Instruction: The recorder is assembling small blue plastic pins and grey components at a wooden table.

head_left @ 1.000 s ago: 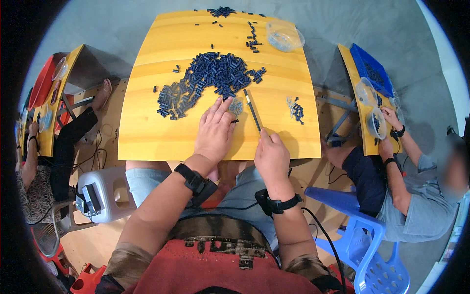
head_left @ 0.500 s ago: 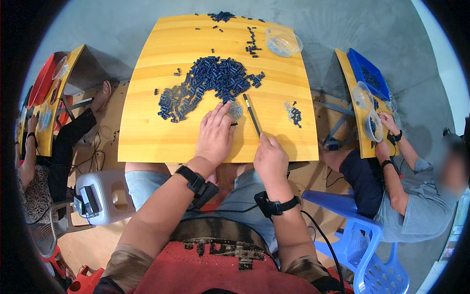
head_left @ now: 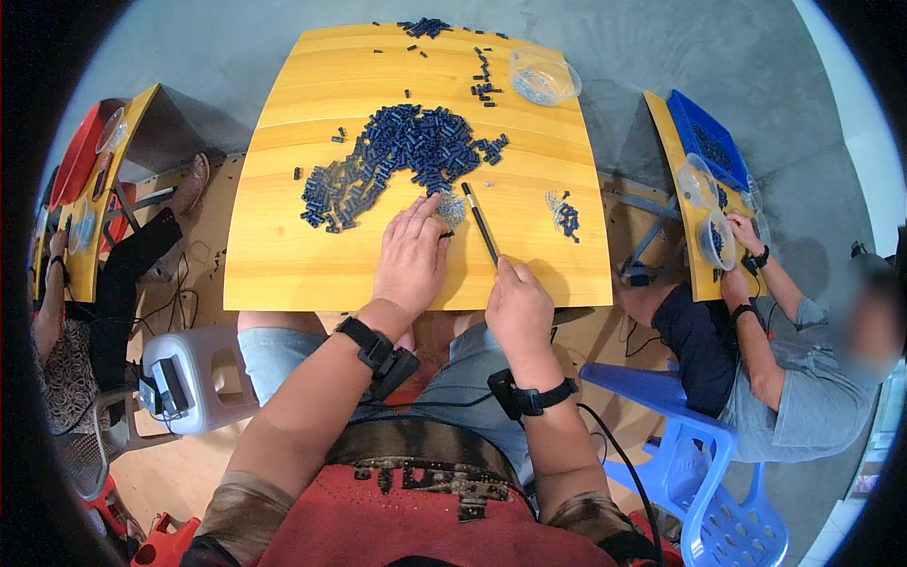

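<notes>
My right hand (head_left: 520, 298) grips the near end of a slim black stick (head_left: 485, 231) with a pale band close to its far tip. That tip lies beside a small heap of shiny silvery pieces (head_left: 453, 212). My left hand (head_left: 413, 255) rests on the table left of the heap, fingers forward. A small black piece (head_left: 447, 234) sticks out at its thumb side, seemingly pinched there; the thumb is partly hidden. Just beyond my left fingertips spreads a large pile of short black cylinders (head_left: 416, 142).
The yellow table (head_left: 283, 269) also bears a clear round tub (head_left: 545, 77) at far right, a small mixed cluster (head_left: 567, 217) at right, and more black pieces (head_left: 424, 28) at the far edge. Co-workers sit at tables on both sides; a blue chair (head_left: 694, 454) stands at right.
The view has shifted slightly. Both hands keep nearly the same place, and the stick's far tip has swung a little to the left toward the silvery heap.
</notes>
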A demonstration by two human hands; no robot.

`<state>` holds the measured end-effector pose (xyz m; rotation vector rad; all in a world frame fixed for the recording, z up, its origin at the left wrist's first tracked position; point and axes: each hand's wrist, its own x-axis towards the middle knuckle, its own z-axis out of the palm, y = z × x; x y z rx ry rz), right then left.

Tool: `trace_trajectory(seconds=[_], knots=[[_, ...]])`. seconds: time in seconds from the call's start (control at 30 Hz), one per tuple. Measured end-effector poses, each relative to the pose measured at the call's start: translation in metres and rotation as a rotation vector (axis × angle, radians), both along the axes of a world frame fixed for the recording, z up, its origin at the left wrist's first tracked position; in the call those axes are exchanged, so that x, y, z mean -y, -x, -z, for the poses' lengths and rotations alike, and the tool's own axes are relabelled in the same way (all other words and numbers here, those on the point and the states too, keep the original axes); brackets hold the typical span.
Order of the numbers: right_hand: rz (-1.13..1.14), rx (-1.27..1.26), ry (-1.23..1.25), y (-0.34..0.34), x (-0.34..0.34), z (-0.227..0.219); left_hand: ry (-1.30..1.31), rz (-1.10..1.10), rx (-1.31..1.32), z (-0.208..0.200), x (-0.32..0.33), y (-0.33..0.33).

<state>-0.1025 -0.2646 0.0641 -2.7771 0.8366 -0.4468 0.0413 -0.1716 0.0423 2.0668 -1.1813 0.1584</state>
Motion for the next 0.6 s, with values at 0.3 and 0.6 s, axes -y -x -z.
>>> trace_trajectory(seconds=[0.3, 0.6], knots=[[0.045, 0.112, -0.043, 0.002, 0.011, -0.004, -0.01, -0.009, -0.006, -0.002, -0.001, 0.0], [0.063, -0.004, -0.028, -0.016, 0.031, -0.007, -0.02, -0.015, -0.015, -0.002, 0.0, 0.0]])
